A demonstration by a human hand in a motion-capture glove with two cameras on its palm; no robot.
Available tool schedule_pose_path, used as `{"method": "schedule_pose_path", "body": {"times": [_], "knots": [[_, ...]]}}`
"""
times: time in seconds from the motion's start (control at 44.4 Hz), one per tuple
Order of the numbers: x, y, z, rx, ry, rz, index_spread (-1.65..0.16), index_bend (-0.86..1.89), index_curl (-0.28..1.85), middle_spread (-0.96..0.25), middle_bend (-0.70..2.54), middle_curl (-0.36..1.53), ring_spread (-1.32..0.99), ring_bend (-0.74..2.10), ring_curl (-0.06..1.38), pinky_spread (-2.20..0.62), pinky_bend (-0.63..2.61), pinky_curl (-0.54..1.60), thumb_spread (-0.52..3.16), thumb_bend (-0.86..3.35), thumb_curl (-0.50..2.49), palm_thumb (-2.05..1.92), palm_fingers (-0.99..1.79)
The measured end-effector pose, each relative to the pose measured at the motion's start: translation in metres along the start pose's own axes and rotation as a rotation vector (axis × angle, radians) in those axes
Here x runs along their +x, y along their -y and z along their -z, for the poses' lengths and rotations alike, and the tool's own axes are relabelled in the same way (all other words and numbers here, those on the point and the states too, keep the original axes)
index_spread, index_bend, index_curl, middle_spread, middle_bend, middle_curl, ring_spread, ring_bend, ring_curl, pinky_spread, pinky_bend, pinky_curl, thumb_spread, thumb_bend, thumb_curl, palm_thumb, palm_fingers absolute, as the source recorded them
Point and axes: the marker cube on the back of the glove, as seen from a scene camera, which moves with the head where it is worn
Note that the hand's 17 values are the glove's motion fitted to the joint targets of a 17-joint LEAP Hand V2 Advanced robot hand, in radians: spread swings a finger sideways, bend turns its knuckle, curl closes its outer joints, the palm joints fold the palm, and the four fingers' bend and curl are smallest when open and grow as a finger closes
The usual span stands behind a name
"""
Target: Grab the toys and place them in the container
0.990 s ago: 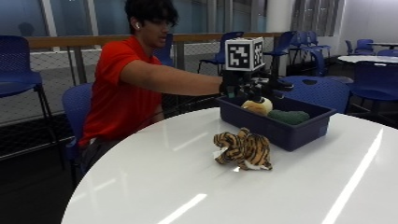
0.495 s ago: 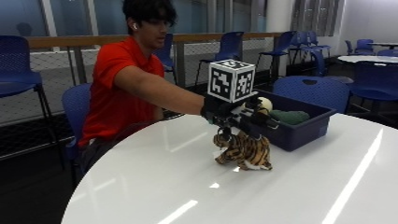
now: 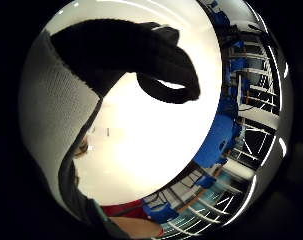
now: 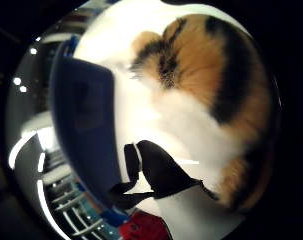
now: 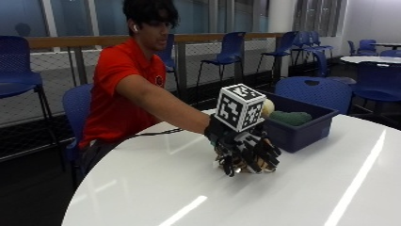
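One toy is almost all hidden in the outside view, because my right hand (image 5: 247, 150) is down on top of it on the white table (image 5: 156, 188). Only a tiny bit of the tiger toy (image 5: 233, 165) peeks out under my curled fingers (image 5: 266, 153), so my fingers look wrapped around it. Just beside my hand stands the blue container (image 5: 300, 129), with a green toy (image 5: 290, 117) and a pale round toy (image 5: 268, 107) inside. My hand hides the near corner of the container. Lots of bare table lies on my side of my hand, and more past the container, out to the round edge.

From the little finger side of my palm, I see bright table top and my black fingers bent over it. A small brown bit by the glove may be the tiger toy, but I cannot tell.

From the thumb side, the tiger toy's orange, black and white fur (image 4: 206, 95) fills most of the view, very close to my palm. The container's blue wall stands right next to it. A black fingertip (image 4: 161, 172) curls in against the white fur.
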Motion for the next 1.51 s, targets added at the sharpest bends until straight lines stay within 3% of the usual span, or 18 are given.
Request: {"method": "schedule_pose_path", "body": {"times": [0.338,0.563,0.72,1.17,1.508], "knots": [[0.009,0.007,-0.019,-0.019,0.081,-0.005,-0.42,0.39,0.31,-0.08,0.13,0.21,0.02,0.18,0.25,0.1,1.17,0.37,1.08,0.0,0.27,0.04,0.01],[0.0,0.004,-0.018,0.093,-0.045,0.012,-0.43,0.27,0.3,-0.21,0.39,0.28,-0.22,0.55,0.33,-0.07,0.95,0.29,1.23,0.06,0.32,0.2,0.48],[-0.006,0.001,-0.018,0.107,-0.076,0.027,-0.43,0.07,0.23,-0.31,0.41,0.3,-0.37,0.81,0.4,-0.3,1.09,0.32,1.29,0.07,0.35,0.26,0.82],[-0.016,-0.005,-0.023,0.182,-0.055,0.045,-0.41,0.14,0.16,-0.41,0.52,0.39,-0.45,1.02,0.5,-0.47,1.03,0.35,1.03,0.16,0.57,0.62,1.0],[-0.02,-0.023,0.0,0.105,-0.061,0.086,-0.39,0.17,0.16,-0.42,0.56,0.46,-0.44,1.02,0.52,-0.49,0.97,0.38,0.81,0.11,0.7,0.66,1.07]]}}
